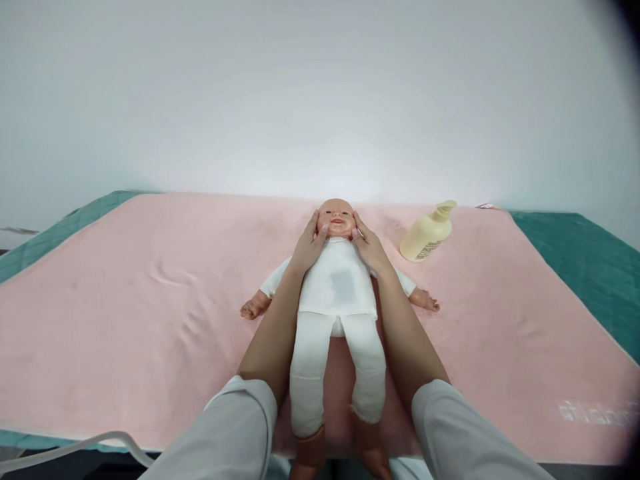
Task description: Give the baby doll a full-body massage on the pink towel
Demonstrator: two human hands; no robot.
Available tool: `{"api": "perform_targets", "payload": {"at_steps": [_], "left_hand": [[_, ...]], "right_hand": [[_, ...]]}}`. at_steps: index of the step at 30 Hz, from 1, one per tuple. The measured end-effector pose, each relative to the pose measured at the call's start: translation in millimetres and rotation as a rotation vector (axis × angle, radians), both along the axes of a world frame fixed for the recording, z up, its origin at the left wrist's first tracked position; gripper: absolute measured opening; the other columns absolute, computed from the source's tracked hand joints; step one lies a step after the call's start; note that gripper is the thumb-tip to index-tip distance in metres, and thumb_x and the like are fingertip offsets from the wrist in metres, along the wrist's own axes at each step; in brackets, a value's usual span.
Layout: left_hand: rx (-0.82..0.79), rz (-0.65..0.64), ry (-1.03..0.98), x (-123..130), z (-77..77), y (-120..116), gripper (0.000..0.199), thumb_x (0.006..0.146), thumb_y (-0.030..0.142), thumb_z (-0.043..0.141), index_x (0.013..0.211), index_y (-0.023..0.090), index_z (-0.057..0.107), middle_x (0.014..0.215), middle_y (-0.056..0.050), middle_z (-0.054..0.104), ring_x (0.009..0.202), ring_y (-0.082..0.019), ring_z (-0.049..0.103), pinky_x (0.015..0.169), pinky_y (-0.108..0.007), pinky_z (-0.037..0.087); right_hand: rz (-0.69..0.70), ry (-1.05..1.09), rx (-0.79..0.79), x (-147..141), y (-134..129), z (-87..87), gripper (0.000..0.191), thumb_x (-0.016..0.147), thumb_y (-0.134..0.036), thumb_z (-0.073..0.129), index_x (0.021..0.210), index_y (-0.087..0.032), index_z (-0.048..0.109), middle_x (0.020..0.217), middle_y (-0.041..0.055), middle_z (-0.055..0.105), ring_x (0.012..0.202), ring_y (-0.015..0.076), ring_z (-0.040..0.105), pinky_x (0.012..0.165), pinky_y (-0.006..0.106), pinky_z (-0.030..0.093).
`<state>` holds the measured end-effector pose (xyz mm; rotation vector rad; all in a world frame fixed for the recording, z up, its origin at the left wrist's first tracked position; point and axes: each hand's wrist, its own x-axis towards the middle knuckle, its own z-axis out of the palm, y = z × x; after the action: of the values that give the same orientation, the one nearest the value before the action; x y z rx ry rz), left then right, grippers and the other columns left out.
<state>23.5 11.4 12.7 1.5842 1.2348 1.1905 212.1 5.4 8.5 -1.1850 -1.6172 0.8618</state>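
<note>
The hands, left [369, 247] and right [309, 247], cup the doll's [337, 280] cheeks between them as it lies face up on pink cloth [150, 320]. Beyond the left hand stands a pump bottle [425, 237]; its dark print is unreadable.

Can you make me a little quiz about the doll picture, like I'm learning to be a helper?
1. Fill in: the left hand and right hand touch the sides of the doll's ____.
2. Which hand is nearer the yellow bottle? A) left B) right
3. True or false: the doll lies on its back on the pink cloth.

Key: 1. head; 2. B; 3. true
</note>
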Motion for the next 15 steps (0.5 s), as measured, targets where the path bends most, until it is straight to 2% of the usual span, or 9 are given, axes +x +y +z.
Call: {"api": "perform_targets", "payload": {"at_steps": [5, 8, 11, 15], "left_hand": [[-0.037, -0.021, -0.097, 2.2, -5.2, 1.1, 0.091, 0.082, 0.056, 0.066, 0.156, 0.023, 0.025, 0.16, -0.009, 0.033, 0.146, -0.028, 0.036, 0.12, -0.041, 0.032], [-0.049, -0.019, -0.099, 2.4, -8.0, 3.1, 0.098, 0.077, 0.053, 0.072, 0.156, 0.022, 0.024, 0.159, -0.011, 0.036, 0.145, -0.029, 0.037, 0.119, -0.043, 0.033], [-0.041, -0.002, -0.075, 2.8, -7.8, 3.4, 0.099, 0.076, 0.051, 0.074, 0.156, 0.02, 0.025, 0.158, -0.012, 0.037, 0.145, -0.03, 0.037, 0.119, -0.043, 0.032], [-0.027, 0.009, -0.08, 3.7, -5.6, 2.6, 0.096, 0.074, 0.048, 0.076, 0.154, 0.022, 0.03, 0.156, -0.011, 0.04, 0.143, -0.031, 0.04, 0.118, -0.043, 0.034]], "right_hand": [[-0.053, 0.024, -0.041, -5.3, -1.3, -0.8, 0.081, 0.087, -0.064, 0.053, 0.154, -0.025, 0.03, 0.153, 0.005, 0.046, 0.134, 0.0248, 0.053, 0.115, 0.042, 0.041], [-0.105, 0.033, -0.023, -9.9, -1.3, -3.8, 0.086, 0.081, -0.059, 0.064, 0.153, -0.025, 0.033, 0.148, 0.0066, 0.052, 0.126, 0.0263, 0.06, 0.109, 0.043, 0.047], [-0.169, 0.01, -0.011, -13.5, -0.8, -6.6, 0.086, 0.078, -0.055, 0.069, 0.152, -0.025, 0.036, 0.143, 0.0075, 0.057, 0.119, 0.0271, 0.063, 0.105, 0.045, 0.049], [-0.2, 0.0, -0.013, -15.6, -0.8, -6.8, 0.084, 0.077, -0.054, 0.07, 0.15, -0.025, 0.039, 0.13, 0.0072, 0.067, 0.101, 0.0248, 0.069, 0.099, 0.046, 0.053]]}}
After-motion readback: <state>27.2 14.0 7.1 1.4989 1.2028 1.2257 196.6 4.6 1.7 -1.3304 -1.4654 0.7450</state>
